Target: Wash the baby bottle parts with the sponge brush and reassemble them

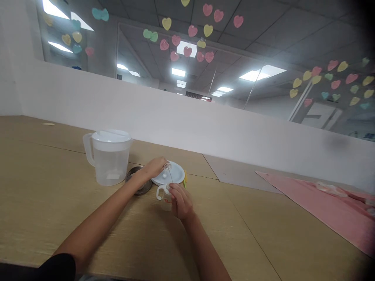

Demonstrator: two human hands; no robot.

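Note:
A small clear cup (166,203) with a white handle and red lettering stands on the wooden table. My right hand (181,198) is closed at its rim, with the fingers pinched near a thin stick or wire (170,174) that rises from the cup. Behind it, my left hand (156,167) reaches over the edge of a pale blue plate (177,171); its fingers are closed near a small whitish coiled piece (167,166) at the upper end of the wire. A small white item (164,175) is by the plate's left side.
A lidded clear pitcher (109,164) stands on the left. Beside it, a dark round metal dish (144,189) lies partly under my left forearm. Something yellow (185,179) shows right of the plate. Pink cloth (316,203) covers the right side, against a low white wall (164,117).

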